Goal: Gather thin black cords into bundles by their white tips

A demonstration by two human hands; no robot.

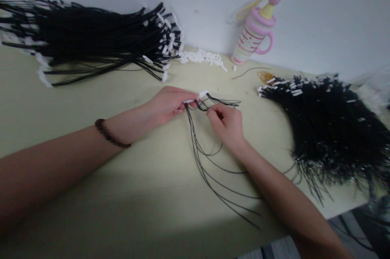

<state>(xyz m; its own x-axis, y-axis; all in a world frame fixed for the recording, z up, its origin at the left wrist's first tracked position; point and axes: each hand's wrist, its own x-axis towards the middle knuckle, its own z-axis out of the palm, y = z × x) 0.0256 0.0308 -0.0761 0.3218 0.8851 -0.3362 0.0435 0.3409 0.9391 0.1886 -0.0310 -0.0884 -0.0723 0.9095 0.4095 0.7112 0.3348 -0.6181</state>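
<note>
One round pink cup (252, 35) stands on the table (122, 198). In front of it, the left hand (170, 104) pinches small white plastic pieces (203, 94) in closed fingers, likely to keep them still. The right hand (228, 125) curls its fingers tight, seemingly on thin, bendy black wires (201, 107) coming from those pieces. Left of the cup lies a thick wire bundle (91, 33); right of it, a bushy wire pile (332, 125), maybe apart to leave room.
</note>
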